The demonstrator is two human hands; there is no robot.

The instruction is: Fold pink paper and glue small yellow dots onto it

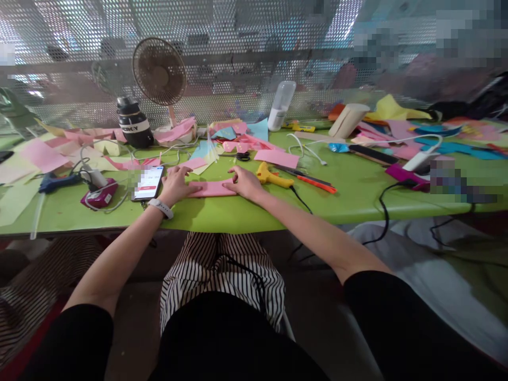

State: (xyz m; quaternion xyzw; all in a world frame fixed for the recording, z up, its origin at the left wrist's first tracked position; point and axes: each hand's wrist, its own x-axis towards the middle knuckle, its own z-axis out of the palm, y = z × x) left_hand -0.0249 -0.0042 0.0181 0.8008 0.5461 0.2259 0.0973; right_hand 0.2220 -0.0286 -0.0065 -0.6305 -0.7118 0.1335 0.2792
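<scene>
A folded pink paper strip [214,188] lies flat near the table's front edge, between my two hands. My left hand [174,185] is at its left end, with the thumb pressed on the strip and the fingers bent over the far side. At the opposite end, my right hand [246,184] presses with its thumb, the index finger curled beyond the strip. A phone [147,183] with a lit screen lies just left of my left hand. Close to my right hand rests a yellow glue gun [273,175], its black cord running over the table edge.
Pink, blue and yellow paper pieces [277,157] cover the back of the green table [222,216]. Behind them stand a black bottle [135,124], a fan [159,71] and a clear bottle [281,106]. Purple power strips [99,194] and a blue glue gun [59,181] have trailing cords. Orange-handled scissors [316,183] lie right.
</scene>
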